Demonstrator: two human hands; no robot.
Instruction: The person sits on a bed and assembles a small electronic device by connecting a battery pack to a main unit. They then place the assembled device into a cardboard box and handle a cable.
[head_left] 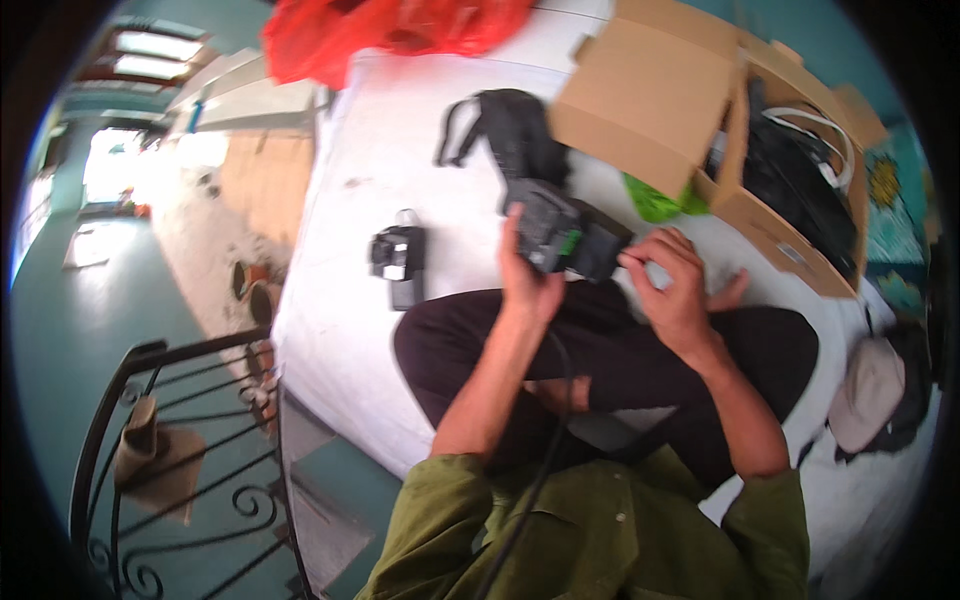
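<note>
The left grip (531, 280) clasps the black device (543, 228), at one o'clock of centre; the right grip (668, 282) meets its four-o'clock edge, whether grasping I cannot tell. If the left hold slackens, it could tip onto the legs (465, 335). Its green label (570, 243) is too blurred to read.

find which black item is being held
The boxy device, gripped in the left hand; the strapped bag beyond it and the smaller device to its left both lie on the white sheet.
</note>
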